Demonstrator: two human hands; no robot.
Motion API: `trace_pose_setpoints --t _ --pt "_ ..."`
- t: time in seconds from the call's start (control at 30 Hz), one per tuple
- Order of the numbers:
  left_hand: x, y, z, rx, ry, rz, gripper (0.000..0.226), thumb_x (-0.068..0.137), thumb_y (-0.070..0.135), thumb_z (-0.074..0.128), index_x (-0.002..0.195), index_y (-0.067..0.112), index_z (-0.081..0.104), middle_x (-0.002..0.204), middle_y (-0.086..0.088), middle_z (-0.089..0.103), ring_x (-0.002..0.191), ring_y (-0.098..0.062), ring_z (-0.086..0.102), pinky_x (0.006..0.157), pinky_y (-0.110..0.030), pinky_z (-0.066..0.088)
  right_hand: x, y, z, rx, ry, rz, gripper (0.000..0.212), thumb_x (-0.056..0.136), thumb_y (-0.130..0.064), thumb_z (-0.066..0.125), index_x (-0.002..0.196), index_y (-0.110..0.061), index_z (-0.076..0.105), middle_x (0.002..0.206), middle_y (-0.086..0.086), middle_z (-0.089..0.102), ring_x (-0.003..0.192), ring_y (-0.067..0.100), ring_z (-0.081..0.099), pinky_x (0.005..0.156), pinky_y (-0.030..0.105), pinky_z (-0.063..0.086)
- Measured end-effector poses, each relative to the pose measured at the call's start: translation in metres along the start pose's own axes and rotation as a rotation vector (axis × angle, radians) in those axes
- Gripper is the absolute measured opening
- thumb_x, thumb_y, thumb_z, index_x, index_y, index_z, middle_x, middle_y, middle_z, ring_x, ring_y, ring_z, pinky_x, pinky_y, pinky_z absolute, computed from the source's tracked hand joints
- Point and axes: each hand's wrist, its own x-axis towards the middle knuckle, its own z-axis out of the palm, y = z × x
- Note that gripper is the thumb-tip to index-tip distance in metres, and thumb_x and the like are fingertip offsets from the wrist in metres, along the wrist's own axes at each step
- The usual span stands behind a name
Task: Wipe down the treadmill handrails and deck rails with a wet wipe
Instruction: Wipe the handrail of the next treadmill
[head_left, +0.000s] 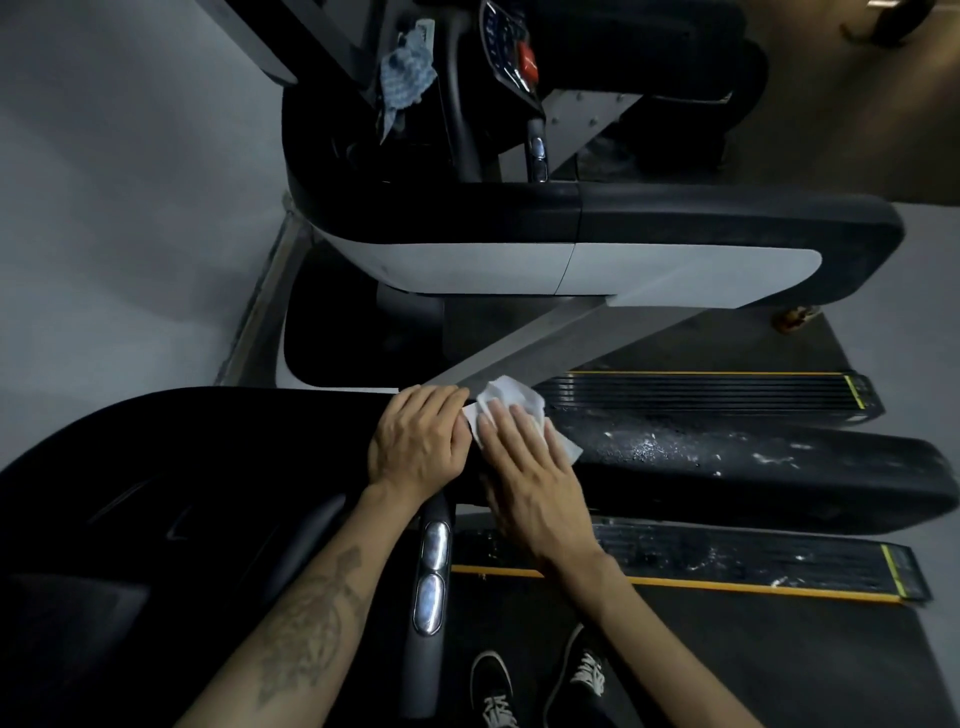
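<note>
A white wet wipe (511, 400) lies crumpled on the near black handrail (753, 462) of the treadmill I stand on. My right hand (530, 478) lies flat on the wipe with straight fingers, pressing it against the rail. Just to its left, my left hand (418, 439) rests on the same rail with fingers curled over the far edge, touching the wipe's corner. To the right of the wipe the rail shows wet streaks and white specks. The deck rail (727, 564) with a yellow edge runs below the handrail.
A second treadmill's handrail (675, 218) runs across the middle, with its ribbed deck rail (701, 395) below. A blue cloth (405, 78) hangs near its console (511, 41). Metal pulse sensors (431, 577) sit by my left forearm. My shoes (540, 686) stand on the belt. A grey wall is on the left.
</note>
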Motion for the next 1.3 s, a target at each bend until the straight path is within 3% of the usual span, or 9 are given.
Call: trace_pose_setpoints --t 0.17,0.27,0.47,0.63,0.9,1.1,1.2,1.3 --pt "0.001 0.001 0.002 0.009 0.018 0.005 0.034 0.097 0.021 0.049 0.114 0.007 0.075 0.111 -0.006 0.075 0.1 -0.025 0.069 0.095 -0.04 0.051 -0.033 -0.007 0.006 0.055 0.054 0.229 0.08 0.097 -0.033 0.062 0.161 -0.006 0.023 0.171 0.013 0.012 0.158 0.032 0.01 0.126 0.051 0.022" --pt "0.001 0.001 0.001 0.014 0.027 0.009 0.035 0.096 0.021 0.048 0.113 0.006 0.075 0.11 -0.007 0.075 0.098 -0.026 0.07 0.093 -0.041 0.052 -0.034 -0.02 0.006 0.091 0.006 0.138 0.082 0.098 -0.037 0.056 0.163 -0.006 0.016 0.172 0.013 0.005 0.159 0.032 0.003 0.127 0.051 0.017" --pt "0.0 0.001 -0.001 0.006 0.036 0.004 0.038 0.095 0.021 0.046 0.114 0.005 0.075 0.111 -0.008 0.075 0.1 -0.026 0.07 0.093 -0.042 0.053 0.007 0.0 -0.015 0.153 -0.098 0.039 0.062 0.108 -0.048 0.024 0.164 -0.02 0.02 0.171 0.0 0.004 0.159 0.02 -0.004 0.13 0.046 0.004" --pt "0.0 -0.001 0.003 0.02 0.059 0.022 0.034 0.096 0.021 0.049 0.113 0.005 0.075 0.111 -0.008 0.075 0.1 -0.027 0.07 0.094 -0.041 0.051 -0.017 -0.007 -0.009 0.122 -0.015 0.239 0.066 0.107 -0.045 0.03 0.162 -0.011 0.022 0.171 0.009 0.009 0.159 0.026 0.002 0.129 0.047 0.009" --pt "0.0 -0.001 0.0 0.018 0.048 0.024 0.031 0.097 0.02 0.048 0.107 0.007 0.074 0.107 -0.008 0.075 0.096 -0.026 0.069 0.091 -0.039 0.05 0.024 0.0 -0.022 0.215 -0.117 0.05 0.057 0.111 -0.043 0.026 0.163 -0.02 0.022 0.171 -0.001 0.01 0.159 0.017 0.0 0.129 0.043 0.003" --pt "-0.001 -0.001 0.005 0.004 0.066 0.019 0.034 0.096 0.021 0.051 0.113 0.006 0.075 0.111 -0.008 0.075 0.1 -0.025 0.069 0.095 -0.04 0.051 0.003 -0.007 -0.021 0.142 -0.083 0.255 0.064 0.108 -0.042 0.017 0.163 -0.01 0.019 0.171 0.009 0.008 0.159 0.026 0.003 0.129 0.046 0.007" --pt "-0.001 -0.002 0.006 0.007 0.075 0.014 0.033 0.095 0.021 0.05 0.111 0.006 0.075 0.11 -0.009 0.076 0.099 -0.026 0.07 0.094 -0.041 0.053 0.006 -0.022 -0.018 0.169 -0.129 0.171 0.066 0.104 -0.037 0.014 0.164 -0.011 0.008 0.172 0.008 -0.002 0.159 0.026 -0.006 0.13 0.045 0.003" --pt "-0.001 -0.001 0.004 0.005 0.065 0.02 0.027 0.097 0.02 0.048 0.101 0.009 0.072 0.102 -0.007 0.074 0.093 -0.026 0.069 0.09 -0.04 0.052 0.033 -0.012 -0.025 0.214 -0.154 0.089 0.061 0.107 -0.03 0.026 0.164 -0.012 0.016 0.171 0.007 0.013 0.159 0.025 0.005 0.129 0.041 0.001"
